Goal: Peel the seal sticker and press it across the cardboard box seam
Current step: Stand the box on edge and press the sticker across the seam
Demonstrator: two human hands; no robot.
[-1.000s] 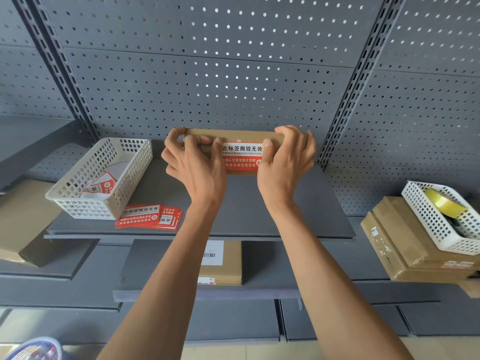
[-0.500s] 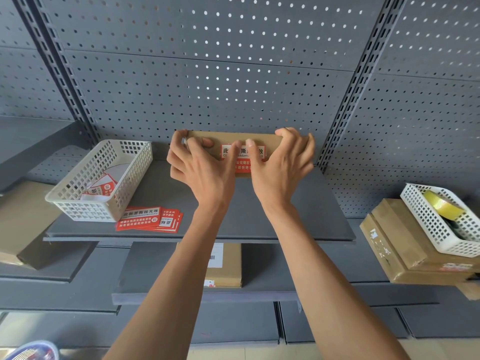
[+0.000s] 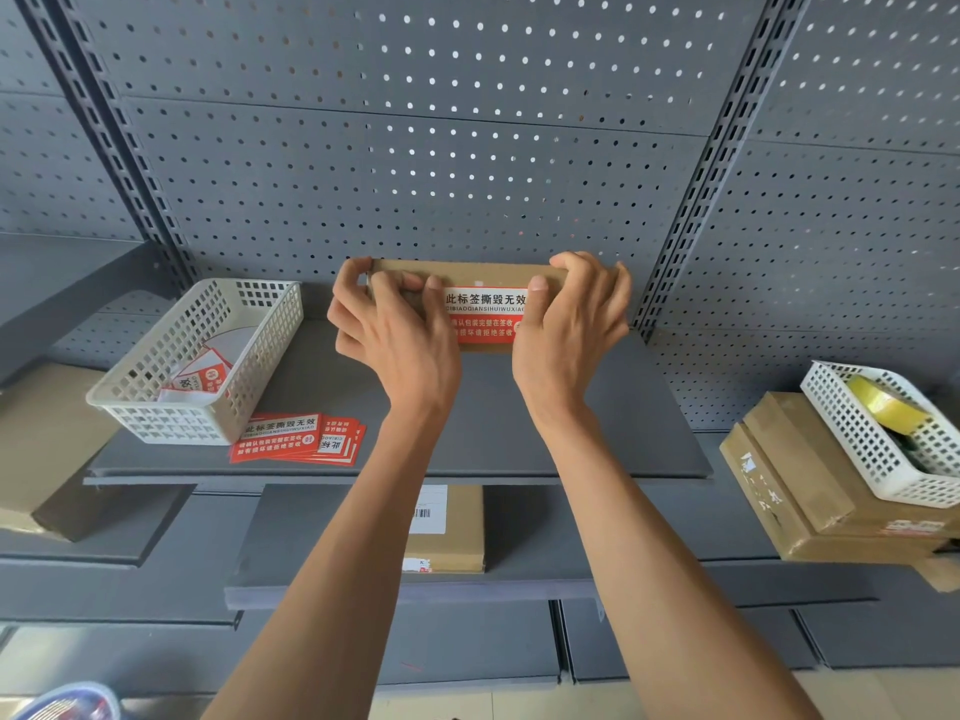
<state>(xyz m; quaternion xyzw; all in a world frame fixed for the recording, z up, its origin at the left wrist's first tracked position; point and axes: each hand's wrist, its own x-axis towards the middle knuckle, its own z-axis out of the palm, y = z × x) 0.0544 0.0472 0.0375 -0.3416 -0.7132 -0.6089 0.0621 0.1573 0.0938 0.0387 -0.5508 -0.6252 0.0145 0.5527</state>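
Nearest, two bare forearms reach up from the bottom edge toward the gray shelf. Left of them lies a stack of spare stickers, just beside a white basket holding peeled scraps. Farther back, the cardboard box stands at the rear of the shelf against the pegboard. The left hand wraps the box's left end, fingers curled over its front and top, thumb flat beside the seal sticker. The right hand clasps the right end likewise, its thumb pressing the sticker's right edge.

The sticker already sits on the front face, apparently folding over the edge, though the seam itself is hidden and I cannot tell whether it is bridged. The risk is uneven pressure: thumbs working only the ends could leave the middle lifted or creased, and pushing hard might shove the box into the pegboard and skew the label.
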